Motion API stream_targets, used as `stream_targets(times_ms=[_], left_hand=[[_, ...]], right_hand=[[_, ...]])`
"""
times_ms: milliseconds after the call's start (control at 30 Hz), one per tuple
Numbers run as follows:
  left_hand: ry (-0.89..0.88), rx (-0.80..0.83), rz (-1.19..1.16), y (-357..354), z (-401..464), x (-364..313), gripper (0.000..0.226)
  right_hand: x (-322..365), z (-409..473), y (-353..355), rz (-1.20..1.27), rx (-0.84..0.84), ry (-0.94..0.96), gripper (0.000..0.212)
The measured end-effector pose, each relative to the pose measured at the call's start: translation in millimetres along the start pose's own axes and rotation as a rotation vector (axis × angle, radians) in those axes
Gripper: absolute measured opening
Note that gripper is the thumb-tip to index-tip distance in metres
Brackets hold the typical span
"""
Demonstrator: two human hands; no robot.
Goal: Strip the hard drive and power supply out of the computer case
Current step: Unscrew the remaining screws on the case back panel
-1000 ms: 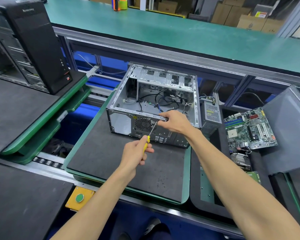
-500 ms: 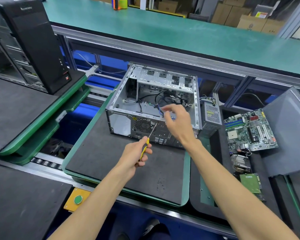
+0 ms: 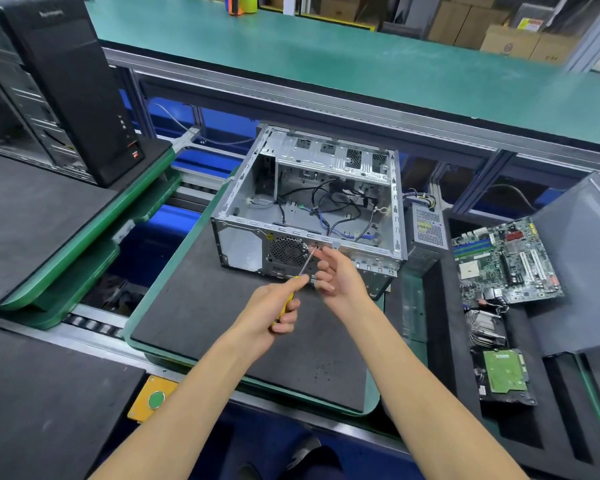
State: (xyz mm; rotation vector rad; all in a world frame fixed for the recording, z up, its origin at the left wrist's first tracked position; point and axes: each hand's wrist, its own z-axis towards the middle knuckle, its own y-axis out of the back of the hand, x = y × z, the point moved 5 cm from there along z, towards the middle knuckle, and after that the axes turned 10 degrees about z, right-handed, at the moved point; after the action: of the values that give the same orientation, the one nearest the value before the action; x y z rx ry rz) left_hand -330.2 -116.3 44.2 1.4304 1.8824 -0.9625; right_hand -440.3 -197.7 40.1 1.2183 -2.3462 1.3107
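Note:
The open silver computer case [image 3: 326, 161] lies on its side on a black foam pad [image 3: 205, 317], with loose cables inside. My left hand [image 3: 274, 310] grips a yellow-handled screwdriver [image 3: 305, 263] whose tip sits at the case's rear panel beside the fan grille. My right hand [image 3: 338, 277] hovers just right of the shaft, index finger reaching toward the tip and the other fingers loosely curled, with nothing visible in it. A grey power supply [image 3: 426, 230] stands outside the case against its right side. A hard drive [image 3: 504, 374], green board up, lies on the right tray.
A motherboard [image 3: 506, 261], a heatsink [image 3: 482, 327] and a grey side panel [image 3: 582, 265] lie to the right. A black tower [image 3: 66, 81] stands on the left pad. A green button [image 3: 156, 400] sits at the conveyor's near edge.
My right hand let go of the case's top rear edge, lifted over the cables, then dropped to the screwdriver tip. My left hand kept the screwdriver at the rear panel.

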Motion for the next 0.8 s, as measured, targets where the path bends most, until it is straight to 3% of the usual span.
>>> stream_targets(times_ms=[133, 333, 567, 800], left_hand=[[-0.013, -0.028, -0.039, 6, -1, -1, 0.022], [0.037, 0.032, -0.033, 3, -2, 2, 0.044], [-0.046, -0.002, 0.102, 8, -2, -1, 0.024], [-0.047, -0.043, 0.128, 27, -4, 8, 0.023]], right_hand=[[-5, -1, -6, 0.109, 0.075, -0.091, 0.019], [-7, 1, -10, 0.116, 0.072, -0.075, 0.013], [-7, 2, -12, 0.142, 0.07, -0.087, 0.011], [-10, 4, -10, 0.14, 0.054, -0.059, 0.01]])
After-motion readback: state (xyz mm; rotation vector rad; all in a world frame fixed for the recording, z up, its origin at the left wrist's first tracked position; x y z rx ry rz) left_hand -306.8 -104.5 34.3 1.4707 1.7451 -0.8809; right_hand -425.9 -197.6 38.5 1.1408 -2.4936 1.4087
